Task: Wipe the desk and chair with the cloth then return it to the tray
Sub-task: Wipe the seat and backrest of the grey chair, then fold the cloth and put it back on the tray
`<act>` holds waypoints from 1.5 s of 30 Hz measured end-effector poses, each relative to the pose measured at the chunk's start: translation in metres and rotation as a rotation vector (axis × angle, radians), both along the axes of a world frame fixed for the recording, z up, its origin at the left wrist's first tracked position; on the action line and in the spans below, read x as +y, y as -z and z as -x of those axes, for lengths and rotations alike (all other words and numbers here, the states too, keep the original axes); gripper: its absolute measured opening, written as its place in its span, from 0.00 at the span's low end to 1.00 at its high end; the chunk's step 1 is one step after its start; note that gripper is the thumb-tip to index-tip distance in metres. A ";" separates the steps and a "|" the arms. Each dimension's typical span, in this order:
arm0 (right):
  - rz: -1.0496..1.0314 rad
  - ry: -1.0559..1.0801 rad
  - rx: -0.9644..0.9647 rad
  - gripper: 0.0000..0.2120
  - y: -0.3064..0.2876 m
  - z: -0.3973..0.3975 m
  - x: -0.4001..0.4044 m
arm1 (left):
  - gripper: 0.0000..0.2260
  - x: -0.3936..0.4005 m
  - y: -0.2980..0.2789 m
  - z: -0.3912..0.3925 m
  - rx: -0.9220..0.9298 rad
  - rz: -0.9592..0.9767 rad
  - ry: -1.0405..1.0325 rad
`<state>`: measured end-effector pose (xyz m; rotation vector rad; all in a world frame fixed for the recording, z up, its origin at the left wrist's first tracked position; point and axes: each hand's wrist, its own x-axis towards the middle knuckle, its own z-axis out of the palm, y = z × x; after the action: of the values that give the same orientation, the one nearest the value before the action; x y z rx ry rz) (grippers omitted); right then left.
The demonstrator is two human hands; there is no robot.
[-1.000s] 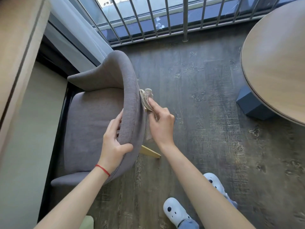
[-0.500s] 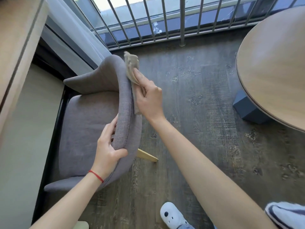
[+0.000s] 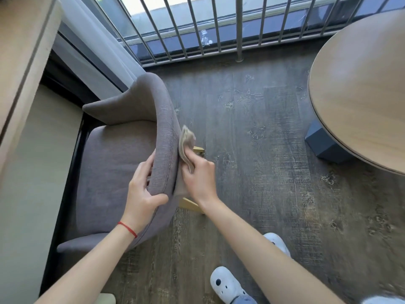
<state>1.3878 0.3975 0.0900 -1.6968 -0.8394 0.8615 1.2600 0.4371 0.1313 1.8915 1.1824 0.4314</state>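
Observation:
A grey upholstered chair stands at the left, its curved backrest facing me. My left hand grips the top edge of the backrest, fingers inside, thumb on the outer side. My right hand presses a folded beige cloth against the outer face of the backrest, about halfway along it. The round wooden desk sits at the right, apart from both hands. No tray is in view.
A metal railing and window run along the far side, with a white curtain behind the chair. A blue desk base stands on the dark wood floor. A pale cabinet is at the left. My white shoes are below.
My right hand has drawn the cloth back down the outer backrest from its far top end to the middle. My left hand keeps its grip on the backrest edge.

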 end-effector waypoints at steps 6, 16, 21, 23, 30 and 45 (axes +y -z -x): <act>-0.236 0.249 -0.020 0.22 -0.018 0.009 -0.008 | 0.44 0.001 0.001 0.001 -0.028 -0.004 0.017; -0.165 0.281 0.173 0.21 -0.034 0.024 -0.036 | 0.42 0.001 0.001 0.001 -0.023 -0.007 0.003; -0.285 0.227 0.027 0.25 -0.037 0.045 -0.023 | 0.38 0.002 0.004 0.002 -0.043 -0.016 0.026; -0.219 0.182 0.042 0.25 -0.031 0.033 -0.022 | 0.41 0.001 0.004 0.005 -0.003 -0.021 0.033; -0.032 0.005 0.078 0.22 -0.098 -0.010 -0.034 | 0.29 0.000 -0.072 0.003 0.048 0.275 -0.066; -0.831 -1.030 -0.181 0.11 -0.442 0.132 0.013 | 0.14 -0.060 -0.423 0.170 -0.745 0.109 -0.765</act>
<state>1.2555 0.4101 0.5320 -0.5419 -1.9355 0.8065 1.0899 0.3774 0.5540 0.9505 1.3036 1.3143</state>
